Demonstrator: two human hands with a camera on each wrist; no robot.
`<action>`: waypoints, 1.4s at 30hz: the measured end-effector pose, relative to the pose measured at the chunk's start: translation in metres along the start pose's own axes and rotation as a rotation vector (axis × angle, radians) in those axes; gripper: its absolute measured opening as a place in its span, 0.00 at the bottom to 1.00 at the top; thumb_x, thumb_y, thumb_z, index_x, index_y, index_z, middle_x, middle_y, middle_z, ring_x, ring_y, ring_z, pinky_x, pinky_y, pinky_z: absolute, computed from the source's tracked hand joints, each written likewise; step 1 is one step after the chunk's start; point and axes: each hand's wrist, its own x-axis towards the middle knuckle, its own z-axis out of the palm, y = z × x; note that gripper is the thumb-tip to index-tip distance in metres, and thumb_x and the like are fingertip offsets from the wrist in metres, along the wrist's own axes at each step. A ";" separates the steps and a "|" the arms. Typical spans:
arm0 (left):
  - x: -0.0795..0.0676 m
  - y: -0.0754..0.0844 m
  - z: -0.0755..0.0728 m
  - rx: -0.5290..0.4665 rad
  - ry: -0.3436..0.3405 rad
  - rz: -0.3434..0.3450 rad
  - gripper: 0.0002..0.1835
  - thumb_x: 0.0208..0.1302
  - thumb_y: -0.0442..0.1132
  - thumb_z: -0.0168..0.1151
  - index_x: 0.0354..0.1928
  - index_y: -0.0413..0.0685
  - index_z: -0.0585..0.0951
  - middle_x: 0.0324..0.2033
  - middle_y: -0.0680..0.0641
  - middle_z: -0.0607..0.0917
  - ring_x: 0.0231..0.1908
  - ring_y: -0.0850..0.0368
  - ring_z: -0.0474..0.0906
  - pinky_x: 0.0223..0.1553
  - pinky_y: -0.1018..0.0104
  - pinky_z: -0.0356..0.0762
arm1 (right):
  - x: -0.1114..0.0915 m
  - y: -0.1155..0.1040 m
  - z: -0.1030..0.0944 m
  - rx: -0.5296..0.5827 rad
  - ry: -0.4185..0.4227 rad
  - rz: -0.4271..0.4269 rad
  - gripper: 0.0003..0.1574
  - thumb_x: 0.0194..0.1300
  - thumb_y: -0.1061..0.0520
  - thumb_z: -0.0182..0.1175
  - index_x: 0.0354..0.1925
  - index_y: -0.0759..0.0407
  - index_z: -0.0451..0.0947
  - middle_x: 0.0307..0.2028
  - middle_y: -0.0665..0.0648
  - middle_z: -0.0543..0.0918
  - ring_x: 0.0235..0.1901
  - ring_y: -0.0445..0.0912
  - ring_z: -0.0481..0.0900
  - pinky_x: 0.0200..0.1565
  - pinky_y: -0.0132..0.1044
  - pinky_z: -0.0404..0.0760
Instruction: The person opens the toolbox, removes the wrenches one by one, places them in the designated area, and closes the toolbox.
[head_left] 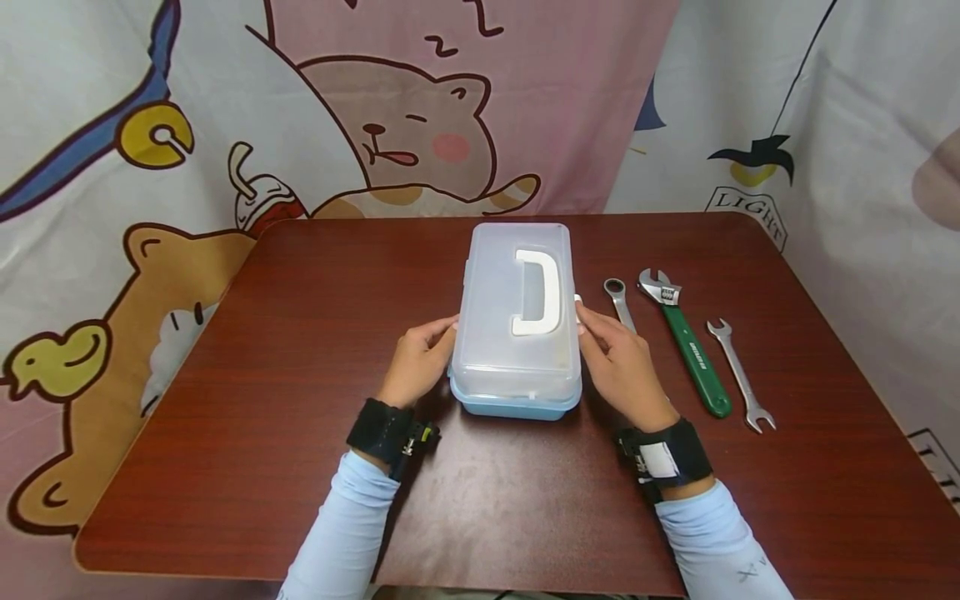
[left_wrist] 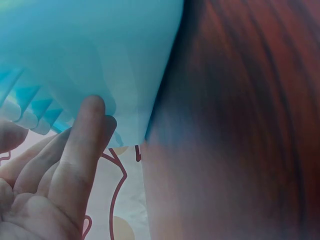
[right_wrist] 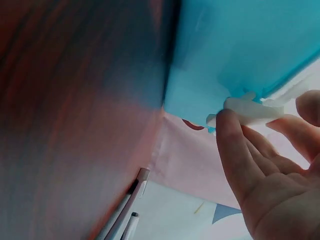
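A toolbox [head_left: 495, 333] with a translucent lid, a white carry handle [head_left: 551, 292] and a blue base stands on the table with its lid down. My left hand [head_left: 422, 358] is at its left side. In the left wrist view, the nearly straight fingers [left_wrist: 82, 150] reach up against the blue wall [left_wrist: 130, 65]. On the other side is my right hand [head_left: 622, 362]. Its fingertips touch a white latch [right_wrist: 250, 110] that sticks out from the box wall, and the thumb [right_wrist: 309, 107] is held apart from the fingers.
Right of the box lie a ratchet wrench [head_left: 615, 292], partly behind my right hand, an adjustable wrench [head_left: 693, 354] with a green handle, and an open-end wrench [head_left: 738, 371]. The brown table [head_left: 300, 500] ends at a printed cloth [head_left: 585, 108] behind.
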 end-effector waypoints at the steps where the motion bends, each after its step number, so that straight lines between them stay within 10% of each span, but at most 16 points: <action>1: 0.000 0.000 0.000 0.000 -0.001 0.001 0.22 0.79 0.48 0.57 0.66 0.46 0.82 0.56 0.47 0.87 0.35 0.57 0.79 0.40 0.62 0.77 | 0.000 0.000 -0.001 0.006 -0.011 0.010 0.29 0.81 0.50 0.52 0.74 0.56 0.69 0.69 0.62 0.75 0.68 0.58 0.73 0.61 0.62 0.76; 12: -0.001 0.001 0.001 -0.026 -0.012 -0.009 0.22 0.79 0.47 0.57 0.66 0.45 0.81 0.57 0.46 0.86 0.48 0.57 0.83 0.50 0.58 0.79 | -0.002 0.003 -0.006 0.047 -0.168 0.209 0.42 0.80 0.36 0.47 0.79 0.58 0.59 0.75 0.63 0.66 0.75 0.59 0.63 0.68 0.65 0.66; 30: -0.002 0.001 -0.001 -0.014 -0.031 -0.015 0.22 0.79 0.48 0.55 0.68 0.48 0.79 0.57 0.48 0.86 0.41 0.57 0.82 0.46 0.60 0.77 | -0.001 0.003 -0.009 0.051 -0.223 0.240 0.43 0.81 0.36 0.47 0.79 0.61 0.58 0.74 0.67 0.66 0.74 0.62 0.62 0.68 0.67 0.66; 42: 0.000 -0.001 -0.001 -0.005 -0.022 0.010 0.22 0.79 0.47 0.54 0.68 0.48 0.80 0.55 0.47 0.88 0.57 0.56 0.82 0.58 0.55 0.77 | -0.001 0.002 -0.009 0.054 -0.223 0.261 0.43 0.81 0.37 0.46 0.80 0.60 0.58 0.75 0.67 0.66 0.75 0.63 0.61 0.69 0.66 0.64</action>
